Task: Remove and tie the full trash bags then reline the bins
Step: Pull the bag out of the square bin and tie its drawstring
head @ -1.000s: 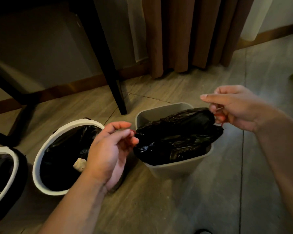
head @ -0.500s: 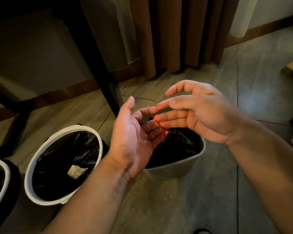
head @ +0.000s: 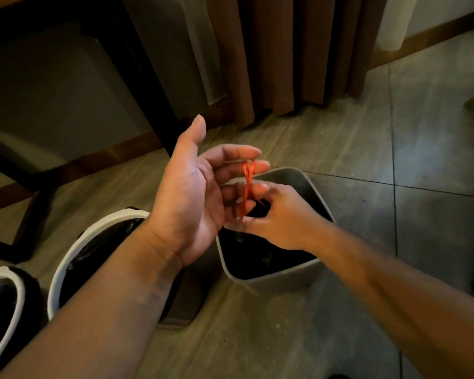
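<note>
**Red band stretching between both hands over the grey bin**

The left hand is lying palm up with the fingers straight and the thumb pointing up, gripping nothing. A thin red band is looping over its fingers near the tips. The right hand is sitting just below and to the right with its fingers curled, pinching the lower end of the band. The band is crossing over itself between the two hands.

Both hands are hovering over the grey bin, which is standing on the tiled floor. The black bag is sitting inside that bin. The right hand is covering the bag's top, so I can't tell if it's tied.

To the left, a round white-rimmed bin is holding a black liner. Another white-rimmed bin is showing at the far left edge, cut off. A dark table leg and a brown curtain are standing behind.
</note>
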Available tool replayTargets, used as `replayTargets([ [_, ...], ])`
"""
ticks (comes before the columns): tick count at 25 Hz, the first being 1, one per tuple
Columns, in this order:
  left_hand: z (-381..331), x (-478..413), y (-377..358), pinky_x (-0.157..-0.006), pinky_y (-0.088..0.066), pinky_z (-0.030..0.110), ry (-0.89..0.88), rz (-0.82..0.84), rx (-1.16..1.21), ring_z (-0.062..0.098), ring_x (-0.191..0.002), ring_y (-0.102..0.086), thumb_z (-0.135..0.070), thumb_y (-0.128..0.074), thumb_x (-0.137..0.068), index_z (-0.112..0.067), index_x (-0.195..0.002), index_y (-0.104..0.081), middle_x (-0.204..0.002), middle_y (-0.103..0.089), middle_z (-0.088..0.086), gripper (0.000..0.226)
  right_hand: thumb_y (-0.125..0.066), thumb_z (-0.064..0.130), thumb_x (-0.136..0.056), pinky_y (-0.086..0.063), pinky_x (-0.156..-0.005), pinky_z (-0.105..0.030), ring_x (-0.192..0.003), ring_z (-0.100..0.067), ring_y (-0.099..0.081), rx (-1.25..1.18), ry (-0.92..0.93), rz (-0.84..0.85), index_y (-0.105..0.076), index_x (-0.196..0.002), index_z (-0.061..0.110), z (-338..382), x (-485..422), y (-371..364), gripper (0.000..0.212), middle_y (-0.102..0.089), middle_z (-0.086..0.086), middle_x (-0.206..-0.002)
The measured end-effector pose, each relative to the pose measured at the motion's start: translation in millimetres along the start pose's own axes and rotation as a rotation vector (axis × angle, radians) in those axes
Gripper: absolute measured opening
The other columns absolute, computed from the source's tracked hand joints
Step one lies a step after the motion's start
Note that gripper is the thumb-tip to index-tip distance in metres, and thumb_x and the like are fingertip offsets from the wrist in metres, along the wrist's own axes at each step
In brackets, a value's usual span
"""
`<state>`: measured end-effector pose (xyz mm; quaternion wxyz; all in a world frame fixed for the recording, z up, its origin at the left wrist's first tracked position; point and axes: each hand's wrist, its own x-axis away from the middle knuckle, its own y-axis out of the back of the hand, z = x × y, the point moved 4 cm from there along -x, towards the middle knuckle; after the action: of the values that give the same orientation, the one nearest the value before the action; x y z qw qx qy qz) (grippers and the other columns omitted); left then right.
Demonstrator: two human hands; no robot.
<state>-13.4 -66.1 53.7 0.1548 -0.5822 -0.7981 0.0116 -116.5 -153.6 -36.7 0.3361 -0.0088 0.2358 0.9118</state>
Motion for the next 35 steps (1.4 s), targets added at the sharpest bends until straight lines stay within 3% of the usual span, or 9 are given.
replayTargets([
  [5,-35.1,7.0,11.9,-0.058,-0.052,0.032,-0.152,-0.014,0.042,0.024,-0.079,-0.069,-0.072,-0.034,-0.098,-0.015,-0.105,-0.077,-0.102,-0.075,0.013,0.072,-0.061,0.059,-0.096,-0.046,-0.060,-0.016,-0.069,0.001,-0.066,0.085,-0.073,-0.025,-0.060,-0.081,0.049,-20.7,-5.3,-30.8,0.018,-0.067,0.024,-0.081],
  [12,-58.4,15.4,5.9,-0.054,-0.051,0.027,-0.264,0.011,-0.108,0.025,-0.079,-0.074,-0.027,-0.056,-0.094,-0.019,-0.101,-0.074,-0.098,-0.079,0.015,0.021,-0.046,0.064,-0.101,-0.044,-0.065,-0.023,-0.072,0.006,-0.064,0.049,-0.231,0.022,-0.060,-0.078,0.060,-32.7,-6.0,-45.9,0.027,-0.065,0.031,-0.079],
  [17,-50.1,16.3,8.3,-0.056,-0.055,0.026,-0.374,0.016,-0.178,0.029,-0.091,-0.079,0.012,-0.055,-0.082,-0.020,-0.098,-0.074,-0.102,-0.079,0.014,0.041,-0.043,0.068,-0.100,-0.047,-0.073,-0.027,-0.077,0.001,-0.063,0.194,-0.262,0.023,-0.063,-0.086,0.051,-41.5,-7.0,-36.4,0.030,-0.067,0.018,-0.082],
  [20,-47.6,12.3,10.2,-0.061,-0.056,0.024,-0.362,0.006,-0.342,0.024,-0.101,-0.077,0.019,-0.054,-0.081,-0.020,-0.109,-0.072,-0.105,-0.079,0.008,0.051,-0.052,0.082,-0.085,-0.048,-0.094,-0.030,-0.107,0.000,-0.057,0.245,-0.079,-0.026,-0.057,-0.123,0.049,-32.2,-4.4,-17.4,0.051,-0.059,0.020,-0.115],
  [22,-50.4,10.6,10.4,-0.071,-0.059,0.025,-0.350,0.018,-0.444,0.021,-0.104,-0.075,0.021,-0.054,-0.083,-0.022,-0.117,-0.070,-0.108,-0.079,0.005,0.057,-0.060,0.077,-0.085,-0.052,-0.092,-0.022,-0.111,-0.004,-0.061,0.104,0.107,-0.148,-0.055,-0.133,0.044,-12.1,-2.3,0.4,0.058,-0.059,0.021,-0.120],
  [25,-57.3,15.1,7.3,-0.083,-0.062,0.028,-0.340,0.033,-0.571,0.018,-0.102,-0.076,0.021,-0.057,-0.088,-0.023,-0.125,-0.066,-0.105,-0.080,0.002,0.058,-0.066,0.042,-0.100,-0.051,-0.076,-0.010,-0.094,-0.001,-0.068,0.109,0.346,-0.290,-0.070,-0.110,0.028,12.4,2.2,17.9,0.017,-0.068,0.021,-0.098],
  [30,-67.2,30.7,24.9,-0.077,-0.058,0.014,-0.256,-0.115,-0.874,0.006,-0.094,-0.077,0.011,-0.068,-0.090,-0.036,-0.130,-0.062,-0.098,-0.080,-0.011,0.062,-0.063,0.032,-0.102,-0.040,-0.054,-0.011,-0.063,-0.007,-0.063,0.076,0.187,-0.464,-0.068,-0.082,0.027,8.6,8.5,40.4,0.020,-0.066,0.012,-0.074],
  [33,-63.9,39.3,40.9,-0.074,-0.058,0.013,-0.263,-0.313,-1.024,-0.005,-0.087,-0.073,-0.005,-0.078,-0.089,-0.038,-0.127,-0.065,-0.095,-0.076,-0.021,0.052,-0.061,0.044,-0.099,-0.050,-0.051,-0.026,-0.062,-0.013,-0.065,-0.053,0.100,-0.491,-0.070,-0.085,0.028,2.6,8.1,49.8,0.023,-0.070,0.005,-0.075],
  [35,-56.7,41.0,46.9,-0.069,-0.049,0.002,-0.296,-0.399,-1.187,-0.012,-0.084,-0.068,-0.016,-0.078,-0.091,-0.039,-0.121,-0.069,-0.086,-0.073,-0.018,0.039,-0.060,0.050,-0.099,-0.052,-0.055,-0.021,-0.067,-0.007,-0.069,0.049,0.145,-0.460,-0.074,-0.092,0.035,2.0,7.6,52.5,0.021,-0.073,0.010,-0.081],
])
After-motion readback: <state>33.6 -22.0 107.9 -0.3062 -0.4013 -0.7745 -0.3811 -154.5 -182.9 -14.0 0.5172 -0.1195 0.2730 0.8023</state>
